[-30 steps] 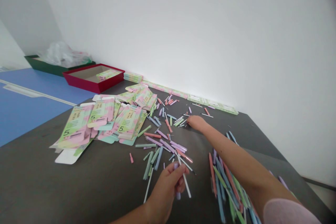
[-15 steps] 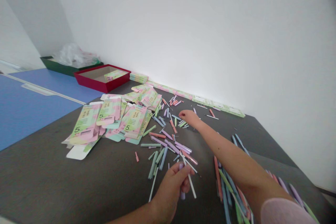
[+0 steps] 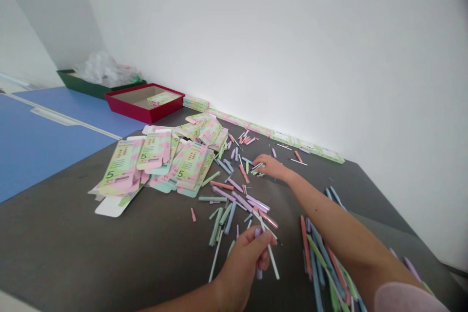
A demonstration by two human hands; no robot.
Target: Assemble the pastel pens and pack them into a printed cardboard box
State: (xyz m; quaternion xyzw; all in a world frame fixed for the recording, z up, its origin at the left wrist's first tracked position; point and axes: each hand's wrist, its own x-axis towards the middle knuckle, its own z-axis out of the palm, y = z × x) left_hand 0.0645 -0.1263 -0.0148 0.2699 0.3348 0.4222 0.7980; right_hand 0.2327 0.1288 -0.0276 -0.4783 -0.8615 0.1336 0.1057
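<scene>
In the lower middle, my left hand (image 3: pixel 244 261) is closed round a purple pen barrel (image 3: pixel 259 273) and a white pen refill (image 3: pixel 272 258), the refill slanting across the thumb. Further off, my right hand (image 3: pixel 270 165) reaches down to a little cluster of green and silvery pen parts (image 3: pixel 257 167). Its fingers are curled together at the cluster; what they pinch is hidden. Between the hands lie loose pen barrels in purple (image 3: pixel 241 202), green (image 3: pixel 215 226) and blue (image 3: pixel 230 218), with a coral barrel (image 3: pixel 268 217) close to my left fingertips.
Printed flat cartons (image 3: pixel 122 168) are heaped at left. Behind them stand a red box lid (image 3: pixel 131 112) and a green tray (image 3: pixel 82 85) with plastic bags (image 3: pixel 107 68). Packed boxes (image 3: pixel 256 128) line the wall. Assembled-looking pens (image 3: pixel 318 253) lie under my right forearm.
My right hand has come down a little onto the green and silvery parts. My left hand keeps the purple barrel and refill. The whole view has shifted slightly.
</scene>
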